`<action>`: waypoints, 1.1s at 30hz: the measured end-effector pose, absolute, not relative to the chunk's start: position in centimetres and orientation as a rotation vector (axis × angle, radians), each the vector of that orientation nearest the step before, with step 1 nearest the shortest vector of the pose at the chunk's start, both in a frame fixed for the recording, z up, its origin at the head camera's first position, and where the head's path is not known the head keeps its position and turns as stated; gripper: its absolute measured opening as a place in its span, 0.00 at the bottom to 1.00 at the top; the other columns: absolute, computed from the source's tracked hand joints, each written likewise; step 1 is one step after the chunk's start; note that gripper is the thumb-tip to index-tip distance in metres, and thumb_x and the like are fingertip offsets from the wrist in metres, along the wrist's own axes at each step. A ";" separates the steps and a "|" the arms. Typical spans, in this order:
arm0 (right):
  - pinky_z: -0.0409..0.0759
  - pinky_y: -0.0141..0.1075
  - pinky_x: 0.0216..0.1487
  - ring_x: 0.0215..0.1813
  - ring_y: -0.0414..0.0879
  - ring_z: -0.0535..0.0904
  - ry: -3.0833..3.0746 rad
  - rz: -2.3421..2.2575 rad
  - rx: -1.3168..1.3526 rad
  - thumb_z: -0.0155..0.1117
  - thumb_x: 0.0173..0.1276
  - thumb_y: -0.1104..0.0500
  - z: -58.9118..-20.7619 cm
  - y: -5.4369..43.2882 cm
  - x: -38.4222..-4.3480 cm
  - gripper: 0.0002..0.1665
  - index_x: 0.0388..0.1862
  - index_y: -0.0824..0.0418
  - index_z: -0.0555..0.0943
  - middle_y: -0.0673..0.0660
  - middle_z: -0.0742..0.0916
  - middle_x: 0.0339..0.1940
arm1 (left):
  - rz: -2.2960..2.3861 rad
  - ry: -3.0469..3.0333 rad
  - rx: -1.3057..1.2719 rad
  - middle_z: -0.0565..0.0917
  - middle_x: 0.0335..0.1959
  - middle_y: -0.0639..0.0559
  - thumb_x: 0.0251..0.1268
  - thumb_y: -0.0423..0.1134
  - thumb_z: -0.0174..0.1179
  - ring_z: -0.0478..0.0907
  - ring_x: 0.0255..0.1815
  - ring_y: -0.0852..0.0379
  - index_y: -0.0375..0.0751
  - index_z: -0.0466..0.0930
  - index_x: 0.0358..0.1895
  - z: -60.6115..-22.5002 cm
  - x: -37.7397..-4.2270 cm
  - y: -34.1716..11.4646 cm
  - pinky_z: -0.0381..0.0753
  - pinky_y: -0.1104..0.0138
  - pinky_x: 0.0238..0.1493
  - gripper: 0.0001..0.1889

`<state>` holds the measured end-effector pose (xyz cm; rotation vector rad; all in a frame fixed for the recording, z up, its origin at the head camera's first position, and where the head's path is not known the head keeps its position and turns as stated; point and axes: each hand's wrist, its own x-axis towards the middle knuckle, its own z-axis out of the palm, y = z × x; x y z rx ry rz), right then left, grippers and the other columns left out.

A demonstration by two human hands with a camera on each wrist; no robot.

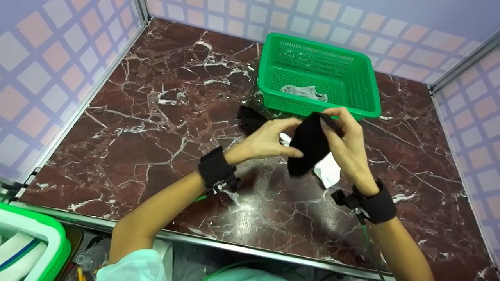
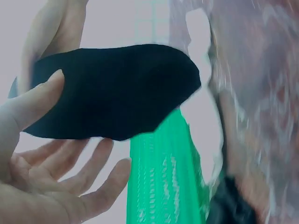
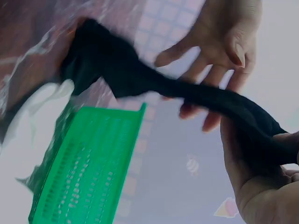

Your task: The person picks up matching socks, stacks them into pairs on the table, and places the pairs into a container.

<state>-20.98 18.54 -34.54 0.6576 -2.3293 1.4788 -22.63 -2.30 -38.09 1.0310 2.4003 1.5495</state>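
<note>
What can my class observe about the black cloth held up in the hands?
The black cloth is plain, looks soft, and may be a sock, with one rounded end. It is raised above the marbled table. The right hand pinches its upper end; the left hand is open around its side, contact unclear.

Before me the dark red, white-veined tabletop (image 1: 129,156) carries a green perforated basket (image 1: 287,104) at its far side; nearer me lie a black cloth (image 1: 250,119) and a partly hidden white piece (image 1: 329,171), probably fabric.
</note>
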 end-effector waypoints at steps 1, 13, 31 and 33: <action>0.71 0.32 0.29 0.24 0.44 0.73 -2.320 1.543 0.625 0.57 0.71 0.67 -34.2 18.6 -20.8 0.08 0.46 0.68 0.78 0.59 0.79 0.24 | 1.558 2.351 1.024 0.82 0.52 0.50 0.51 0.40 0.73 0.77 0.53 0.59 0.38 0.76 0.58 -38.2 -22.5 -2.2 0.74 0.68 0.55 0.29; 0.74 0.34 0.26 0.23 0.46 0.74 -1.902 2.161 0.470 0.58 0.70 0.66 -32.9 20.5 -21.2 0.22 0.17 0.74 0.69 0.57 0.76 0.18 | 1.774 1.863 0.902 0.87 0.33 0.46 0.55 0.28 0.68 0.84 0.34 0.54 0.30 0.84 0.40 -39.6 -21.1 -2.4 0.82 0.64 0.40 0.09; 0.76 0.44 0.54 0.57 0.51 0.76 -2.573 1.119 0.785 0.64 0.68 0.58 -34.9 21.5 -19.1 0.28 0.64 0.65 0.71 0.60 0.79 0.59 | 2.191 1.885 0.486 0.85 0.30 0.41 0.62 0.28 0.62 0.82 0.25 0.51 0.33 0.72 0.42 -36.3 -17.8 -1.8 0.84 0.55 0.32 0.10; 0.76 0.44 0.55 0.56 0.52 0.76 -2.476 1.086 0.954 0.70 0.61 0.61 -35.0 20.6 -17.9 0.33 0.63 0.68 0.71 0.61 0.79 0.59 | 2.207 1.945 0.442 0.85 0.31 0.40 0.62 0.27 0.61 0.82 0.25 0.49 0.33 0.72 0.44 -36.4 -17.5 -1.2 0.84 0.56 0.31 0.10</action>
